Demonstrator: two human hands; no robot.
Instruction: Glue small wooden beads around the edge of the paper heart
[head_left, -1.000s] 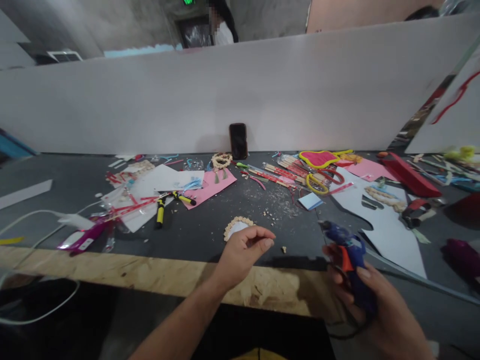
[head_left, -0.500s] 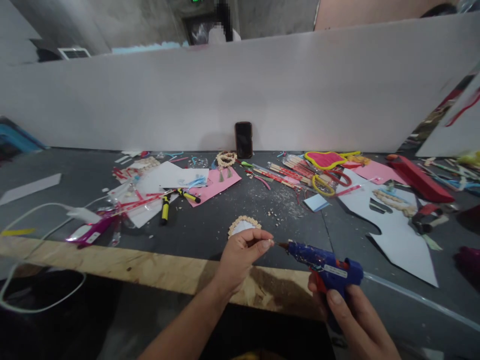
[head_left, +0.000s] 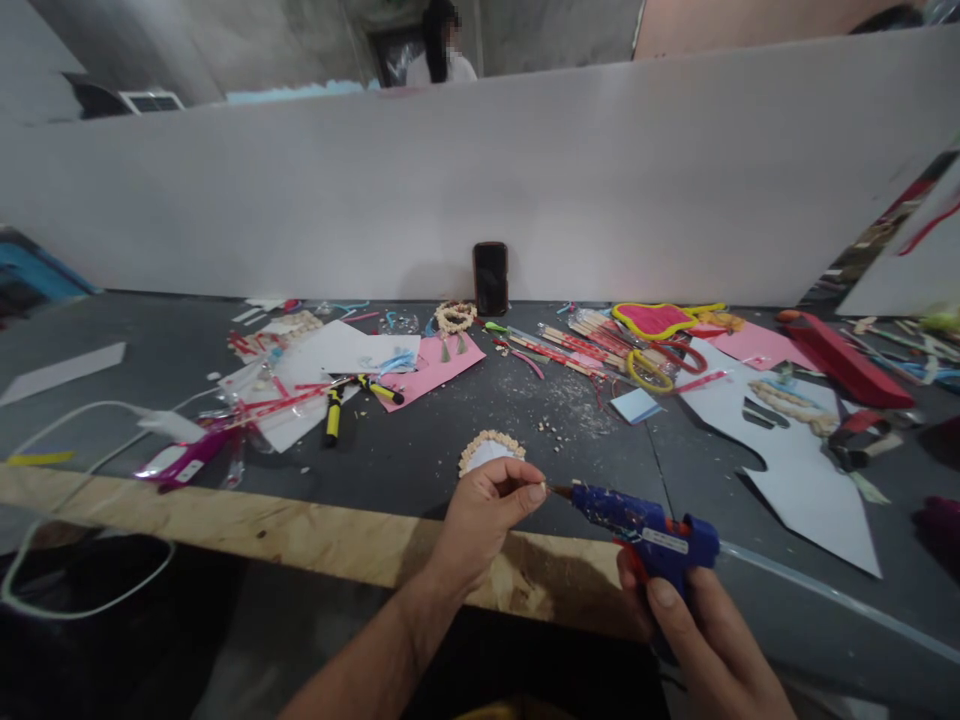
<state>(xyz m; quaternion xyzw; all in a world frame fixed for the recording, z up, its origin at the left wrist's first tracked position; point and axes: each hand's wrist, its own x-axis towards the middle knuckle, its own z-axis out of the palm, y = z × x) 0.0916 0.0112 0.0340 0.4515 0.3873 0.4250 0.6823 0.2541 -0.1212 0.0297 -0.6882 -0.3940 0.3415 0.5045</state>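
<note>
My right hand [head_left: 697,620] is wrapped round the handle of a blue hot glue gun [head_left: 637,525]. A clear glue stick [head_left: 832,590] runs out of the gun's back end to the right. The gun's nozzle points left and meets the fingertips of my left hand [head_left: 487,510]. Thumb and forefinger of that hand are pinched together on a tiny pale piece, too small to name. Just behind my left hand lies a white disc edged with small beige pieces [head_left: 491,447], partly hidden by the fingers.
A phone [head_left: 491,278] leans against the white partition [head_left: 300,200]. Yellow-handled pliers [head_left: 334,415], pink paper [head_left: 435,370] and a white cord [head_left: 90,405] lie left. Scissors [head_left: 649,370], cut white paper [head_left: 795,480] and a red tray [head_left: 851,360] lie right. A person [head_left: 442,55] is behind the partition.
The glue gun has shifted slightly left, so its nozzle now reaches my left fingertips. The left hand has barely moved. The person behind the partition has changed posture.
</note>
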